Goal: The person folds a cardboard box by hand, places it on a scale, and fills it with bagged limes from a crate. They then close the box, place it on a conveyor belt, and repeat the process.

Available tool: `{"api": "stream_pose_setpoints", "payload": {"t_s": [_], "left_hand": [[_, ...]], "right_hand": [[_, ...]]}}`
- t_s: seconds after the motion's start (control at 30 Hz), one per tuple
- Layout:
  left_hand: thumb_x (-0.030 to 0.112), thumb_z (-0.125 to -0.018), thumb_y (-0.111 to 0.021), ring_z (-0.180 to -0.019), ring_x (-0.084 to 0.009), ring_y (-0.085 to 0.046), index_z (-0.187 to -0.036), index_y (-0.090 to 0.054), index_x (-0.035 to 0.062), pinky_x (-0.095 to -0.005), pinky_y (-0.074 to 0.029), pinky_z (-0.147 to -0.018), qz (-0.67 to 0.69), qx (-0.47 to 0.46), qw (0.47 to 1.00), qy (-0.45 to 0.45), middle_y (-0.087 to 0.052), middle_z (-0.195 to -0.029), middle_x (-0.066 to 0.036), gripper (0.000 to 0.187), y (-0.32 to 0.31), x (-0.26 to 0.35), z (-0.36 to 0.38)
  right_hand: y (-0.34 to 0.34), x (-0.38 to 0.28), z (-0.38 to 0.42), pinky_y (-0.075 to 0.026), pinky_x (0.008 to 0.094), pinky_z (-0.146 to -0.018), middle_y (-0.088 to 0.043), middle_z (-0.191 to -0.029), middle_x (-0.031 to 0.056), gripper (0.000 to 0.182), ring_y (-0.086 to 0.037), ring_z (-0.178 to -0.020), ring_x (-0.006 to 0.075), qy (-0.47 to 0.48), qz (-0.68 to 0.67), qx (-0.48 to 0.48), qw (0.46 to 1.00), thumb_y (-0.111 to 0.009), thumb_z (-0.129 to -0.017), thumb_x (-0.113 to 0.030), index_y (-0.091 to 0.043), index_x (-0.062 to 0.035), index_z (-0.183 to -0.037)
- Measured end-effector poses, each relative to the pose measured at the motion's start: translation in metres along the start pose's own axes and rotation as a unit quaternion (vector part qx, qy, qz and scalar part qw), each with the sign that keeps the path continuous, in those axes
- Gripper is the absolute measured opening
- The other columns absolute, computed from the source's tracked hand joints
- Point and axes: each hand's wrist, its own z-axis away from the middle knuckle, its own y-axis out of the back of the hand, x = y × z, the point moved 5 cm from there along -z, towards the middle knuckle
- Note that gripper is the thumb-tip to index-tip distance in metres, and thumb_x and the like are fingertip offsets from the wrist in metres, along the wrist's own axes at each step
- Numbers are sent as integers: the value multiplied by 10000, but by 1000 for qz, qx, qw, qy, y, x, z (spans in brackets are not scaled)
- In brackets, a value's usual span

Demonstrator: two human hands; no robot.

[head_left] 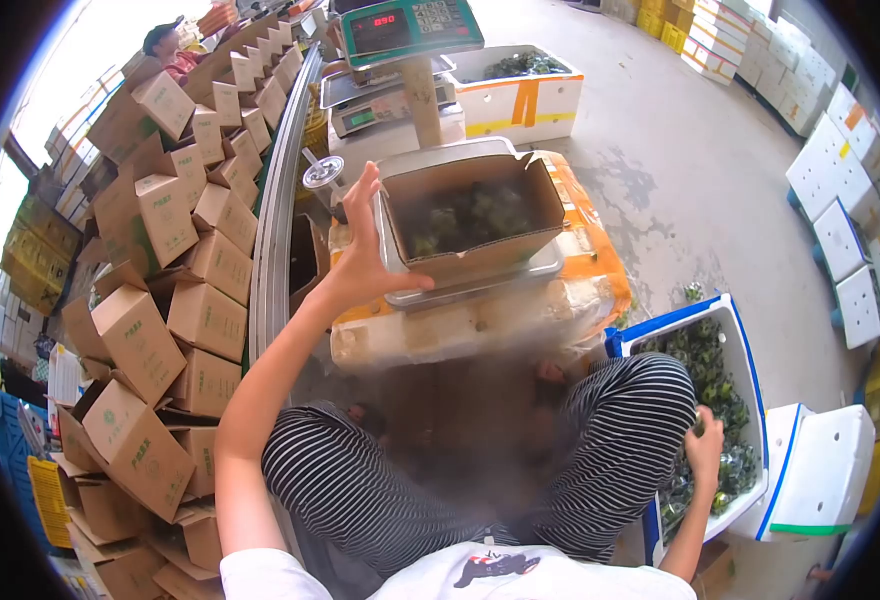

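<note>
On the platform of a digital scale (412, 28) sits a cardboard box (480, 268) with its top open and dark green produce (475, 218) inside, blurred by haze on the lens. My left hand (365, 250) is at the box's left side, fingers spread upward and thumb stretched along its near lower edge. Low on the right, a white foam box (750, 345) with blue tape is full of green leafy-looking produce (715, 390). My right hand (704, 446) is over that foam box beside my knee, fingers curled in; I cannot tell what they hold.
Folded cardboard boxes (150, 330) are piled along a metal rail (285, 190) on the left. A lidded cup (322, 172) stands left of the scale. Behind it are another scale (385, 108) and a foam box (520, 105) with greens. A person (168, 50) is at far left.
</note>
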Motion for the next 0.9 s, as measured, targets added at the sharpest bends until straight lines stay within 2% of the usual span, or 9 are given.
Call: {"api": "stream_pose_setpoints", "payload": {"t_s": [0.1, 0.17, 0.3, 0.33, 0.37, 0.4, 0.47, 0.77, 0.9], "left_hand": [[352, -542, -935, -1439, -348, -128, -1523, 53, 133, -463, -155, -1175, -19, 0, 1000, -7, -65, -1535, -161, 1410, 0, 6, -1], [354, -591, -911, -1424, -344, -148, -1523, 4, 99, -448, -147, -1177, -67, -10, 998, -19, -99, -1518, -165, 1330, 0, 16, -3], [347, -654, -871, -1391, -335, -177, -1504, -74, 46, -437, -158, -1170, -82, 1, 996, -21, -172, -1460, -168, 1203, -7, 16, -4], [345, -663, -866, -1387, -334, -181, -1501, -81, 44, -439, -165, -1167, -84, 6, 996, -24, -184, -1448, -168, 1187, -8, 16, -5], [343, -671, -860, -1383, -333, -185, -1498, -88, 42, -442, -173, -1164, -87, 12, 996, -27, -196, -1436, -168, 1171, -8, 16, -6], [347, -671, -860, -1382, -332, -186, -1499, -88, 42, -442, -173, -1164, -90, 15, 996, -22, -199, -1432, -167, 1172, -9, 15, -7], [356, -671, -858, -1380, -330, -190, -1500, -86, 43, -442, -173, -1164, -99, 19, 995, -15, -205, -1425, -166, 1175, -8, 16, -8], [416, -631, -883, -1415, -397, -87, -1498, -71, 80, -525, -149, -1166, -44, 3, 999, -20, -167, -1402, -192, 1234, -5, 13, -12], [554, -639, -833, -1407, -318, -167, -1492, -48, 14, -435, -156, -1170, -74, 0, 996, -56, -179, -1455, -167, 1280, -4, 23, -10]], "right_hand": [[56, -83, -32, -469, 347, -694, -547, -950, 106, 452, -564, -814, 229, 85, -195, 131, 968, -593, -941, -257, -444, -135, -1350], [95, -153, -48, -384, 214, -483, -515, -808, 31, 464, -450, -543, 84, 168, -405, 206, 875, -509, -1004, -269, -332, -136, -1411], [146, -307, -47, -463, 212, -524, -560, -933, 93, 477, -540, -634, 107, 403, -568, 257, 670, -526, -984, -321, -301, -113, -1350], [136, -339, -55, -482, 221, -538, -565, -1043, 94, 470, -572, -676, 125, 435, -582, 172, 665, -552, -973, -281, -348, -98, -1355], [126, -373, -57, -511, 229, -578, -556, -1142, 97, 466, -620, -777, 149, 489, -473, 107, 725, -518, -991, -350, -364, -130, -1372], [125, -412, -39, -547, 352, -666, -501, -1315, 154, 429, -653, -810, 249, 504, -321, 56, 800, -589, -953, -324, -489, -129, -1322], [93, -433, -31, -533, 467, -786, -515, -1306, 156, 464, -660, -897, 350, 541, -20, 122, 832, -554, -942, -423, -511, -146, -1311], [96, -385, -60, -506, 366, -777, -618, -1010, 127, 214, -633, -852, 232, 448, -287, 96, 841, -554, -897, -107, -584, -54, -1102], [89, -374, -75, -500, 343, -781, -622, -933, 111, 221, -620, -847, 204, 423, -294, 86, 853, -547, -884, -68, -581, -53, -1102]]}}
